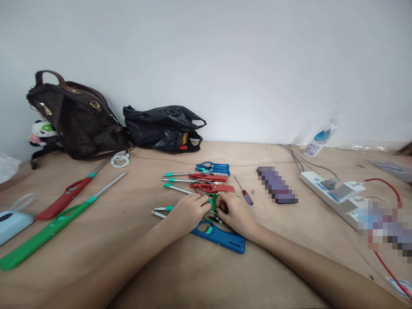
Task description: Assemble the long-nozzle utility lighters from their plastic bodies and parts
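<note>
My left hand [192, 210] and my right hand [236, 212] meet over an opened green gas lighter [213, 201]. Both have their fingers bent and closed at its casing, hiding most of it; any small part under the right fingertips is hidden. Just below them lies a small black part [215, 219]. A blue lighter casing [220, 238] rests nearest me, beneath the wrists. Beyond my hands are red lighter casings [214, 188] and blue lighter casings [219, 166]. Metal lighter tubes with teal collars [177, 188] point left. A small screwdriver [246, 195] lies right of my right hand.
Left lie a whole red lighter [64, 197] and a whole green lighter [48, 235]. A dark backpack [86, 124], a black plastic bag [157, 128] and a bracelet [120, 161] are behind. Right are screws [252, 192], a power strip [317, 184] with cables and a bottle [322, 137].
</note>
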`<state>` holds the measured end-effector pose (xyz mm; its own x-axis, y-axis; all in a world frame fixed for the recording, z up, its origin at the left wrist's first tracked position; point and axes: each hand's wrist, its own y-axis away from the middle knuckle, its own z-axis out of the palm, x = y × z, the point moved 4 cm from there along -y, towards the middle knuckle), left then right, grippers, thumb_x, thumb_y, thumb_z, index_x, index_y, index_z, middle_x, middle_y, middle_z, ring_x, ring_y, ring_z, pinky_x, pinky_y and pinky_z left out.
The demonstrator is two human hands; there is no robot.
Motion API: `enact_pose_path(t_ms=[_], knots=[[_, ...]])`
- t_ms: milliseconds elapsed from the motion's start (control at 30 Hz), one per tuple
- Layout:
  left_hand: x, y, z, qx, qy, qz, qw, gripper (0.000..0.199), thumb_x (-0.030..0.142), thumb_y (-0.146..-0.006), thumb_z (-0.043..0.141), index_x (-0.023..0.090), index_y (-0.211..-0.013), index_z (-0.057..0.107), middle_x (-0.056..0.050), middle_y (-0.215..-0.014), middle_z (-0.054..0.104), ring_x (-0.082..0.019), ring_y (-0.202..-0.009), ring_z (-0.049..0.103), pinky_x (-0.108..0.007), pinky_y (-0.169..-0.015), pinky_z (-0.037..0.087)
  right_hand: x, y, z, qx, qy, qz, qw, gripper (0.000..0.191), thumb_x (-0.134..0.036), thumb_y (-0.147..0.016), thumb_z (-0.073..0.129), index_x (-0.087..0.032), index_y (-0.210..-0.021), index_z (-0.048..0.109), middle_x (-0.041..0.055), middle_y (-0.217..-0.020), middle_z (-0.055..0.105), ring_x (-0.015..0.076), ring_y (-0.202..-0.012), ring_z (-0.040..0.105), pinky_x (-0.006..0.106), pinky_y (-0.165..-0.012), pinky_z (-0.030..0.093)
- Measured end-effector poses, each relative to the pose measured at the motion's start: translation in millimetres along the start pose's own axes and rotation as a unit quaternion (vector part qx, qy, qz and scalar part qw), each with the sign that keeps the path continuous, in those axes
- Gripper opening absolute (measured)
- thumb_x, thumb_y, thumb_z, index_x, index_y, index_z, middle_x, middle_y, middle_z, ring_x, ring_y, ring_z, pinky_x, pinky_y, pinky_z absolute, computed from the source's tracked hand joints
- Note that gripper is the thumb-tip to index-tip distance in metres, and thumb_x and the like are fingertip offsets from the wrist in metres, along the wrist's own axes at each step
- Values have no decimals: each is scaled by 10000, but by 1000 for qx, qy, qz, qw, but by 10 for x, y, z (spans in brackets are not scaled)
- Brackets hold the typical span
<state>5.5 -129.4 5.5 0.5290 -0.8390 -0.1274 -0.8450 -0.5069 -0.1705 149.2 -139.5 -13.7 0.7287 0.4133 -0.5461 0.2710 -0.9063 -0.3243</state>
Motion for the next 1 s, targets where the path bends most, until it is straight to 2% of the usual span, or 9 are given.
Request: enact_pose_path(t_ms=[167, 367, 500, 633, 767, 1000], knots=[[22, 2, 7, 10, -12, 7, 1000, 89, 85, -865, 531, 163, -845, 570, -54, -913, 593, -211, -801, 544, -333, -685, 381, -33, 3, 1, -10, 24, -34, 999, 164, -31, -759, 536, -191, -729, 513, 5, -740, 560, 168, -737, 524, 262, -658, 409], [38, -4, 28, 8, -39, 17, 999, 96, 73, -859, 516, 146, -842, 576, -72, -928, 592, -221, -819, 530, -351, -723, 391, -121, 34, -11, -19, 149, -103, 983, 100, -131, -860, 558, -161, -778, 607, 83, -892, 620, 229, -900, 541, 360, -825, 440], [25, -4, 41, 13, -38, -7, 999, 97, 69, -848, 522, 143, -831, 582, -77, -940, 588, -228, -876, 510, -348, -749, 399, -146, 51, -26, -18, 197, -114, 974, 106, -131, -861, 565, -156, -774, 620, 84, -864, 617, 236, -895, 541, 375, -824, 446], [10, 1, 31, 28, -30, -32, 999, 89, 98, -861, 538, 147, -812, 595, -75, -927, 585, -234, -883, 491, -361, -757, 400, -130, 55, -14, -22, 198, -111, 974, 103, -136, -855, 580, -162, -763, 615, 75, -840, 614, 232, -875, 544, 373, -800, 452], [13, 7, 11, 31, -13, -37, 999, 102, 103, -869, 537, 149, -802, 598, -71, -907, 576, -227, -866, 482, -361, -761, 395, -126, 61, -38, -29, 176, -122, 976, 116, -132, -871, 556, -168, -775, 609, 74, -869, 621, 228, -903, 554, 390, -848, 431], [9, 31, -24, 44, 47, -50, 997, 133, 66, -865, 509, 148, -801, 591, -66, -898, 568, -224, -874, 472, -343, -766, 399, -156, 112, -248, -69, 89, -103, 988, 45, -169, -855, 592, -185, -814, 581, 40, -887, 620, 204, -899, 572, 363, -826, 419]])
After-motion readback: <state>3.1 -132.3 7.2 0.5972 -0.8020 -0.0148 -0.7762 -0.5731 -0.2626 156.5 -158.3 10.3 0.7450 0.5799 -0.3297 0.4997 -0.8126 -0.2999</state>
